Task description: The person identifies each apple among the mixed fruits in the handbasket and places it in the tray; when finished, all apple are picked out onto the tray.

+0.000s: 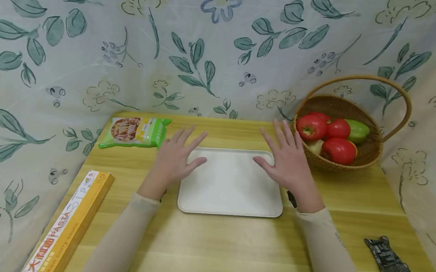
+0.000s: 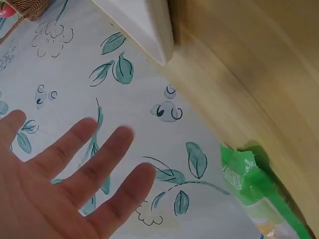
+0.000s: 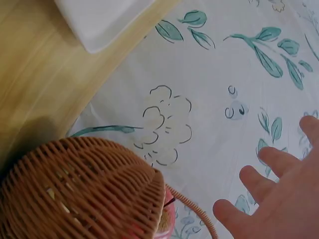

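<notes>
Both hands hover with spread fingers over the two sides of a white rectangular tray (image 1: 231,184) in the head view. My left hand (image 1: 174,156) overlaps the tray's left edge, its fingertips near a green and yellow food packet (image 1: 137,132). Over the tray's right edge is my right hand (image 1: 287,160), fingers straight and holding nothing. Just beyond it stands a wicker basket (image 1: 374,154) with red apples (image 1: 339,151) and a green vegetable or fruit (image 1: 358,132) inside. The left wrist view shows the left fingers (image 2: 94,172) spread; in the right wrist view the right fingers (image 3: 259,184) are also extended.
A long yellow pasta box (image 1: 70,222) lies along the table's left side. On the right side rests a small black crumpled wrapper or packet (image 1: 387,258). A floral cloth (image 1: 217,50) hangs behind the wooden table (image 1: 212,251), and the basket's tall handle (image 1: 361,77) arches upward.
</notes>
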Tool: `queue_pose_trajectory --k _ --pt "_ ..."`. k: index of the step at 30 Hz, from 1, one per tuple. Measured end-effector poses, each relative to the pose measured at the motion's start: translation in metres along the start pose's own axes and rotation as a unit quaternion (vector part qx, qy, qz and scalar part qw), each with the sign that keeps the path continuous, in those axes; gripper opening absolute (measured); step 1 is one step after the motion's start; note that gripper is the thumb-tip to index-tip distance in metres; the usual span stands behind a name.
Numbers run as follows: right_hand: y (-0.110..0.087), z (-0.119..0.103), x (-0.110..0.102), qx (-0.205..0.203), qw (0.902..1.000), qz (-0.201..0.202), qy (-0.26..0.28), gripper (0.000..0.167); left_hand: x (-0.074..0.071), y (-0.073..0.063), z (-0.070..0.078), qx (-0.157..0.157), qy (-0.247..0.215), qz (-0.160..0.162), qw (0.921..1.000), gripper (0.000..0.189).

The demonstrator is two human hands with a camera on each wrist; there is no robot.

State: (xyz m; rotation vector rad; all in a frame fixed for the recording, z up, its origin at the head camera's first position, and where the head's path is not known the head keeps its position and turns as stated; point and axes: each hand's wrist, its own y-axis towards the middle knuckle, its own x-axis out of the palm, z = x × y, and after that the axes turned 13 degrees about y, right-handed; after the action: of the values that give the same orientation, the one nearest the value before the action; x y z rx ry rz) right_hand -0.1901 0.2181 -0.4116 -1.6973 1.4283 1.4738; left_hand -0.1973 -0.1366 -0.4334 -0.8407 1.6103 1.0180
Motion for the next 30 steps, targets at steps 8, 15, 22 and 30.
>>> queue_pose_trajectory --k 8,15,22,30 --pt "-0.001 0.020 -0.028 0.009 0.9923 0.101 0.072 0.092 0.012 -0.006 -0.005 -0.063 -0.098 -0.086 0.9895 0.081" --pt "-0.006 0.048 -0.051 0.076 0.9676 0.163 0.177 0.101 0.028 -0.013 -0.013 -0.069 -0.209 -0.164 0.9617 0.073" --pt "0.005 0.067 -0.056 0.172 0.9211 0.178 0.301 0.110 0.046 -0.028 -0.029 -0.075 -0.336 -0.238 0.9082 0.068" --pt "0.018 0.076 -0.056 0.209 0.8855 0.186 0.371 0.108 0.050 -0.030 -0.043 -0.070 -0.437 -0.293 0.8473 0.069"
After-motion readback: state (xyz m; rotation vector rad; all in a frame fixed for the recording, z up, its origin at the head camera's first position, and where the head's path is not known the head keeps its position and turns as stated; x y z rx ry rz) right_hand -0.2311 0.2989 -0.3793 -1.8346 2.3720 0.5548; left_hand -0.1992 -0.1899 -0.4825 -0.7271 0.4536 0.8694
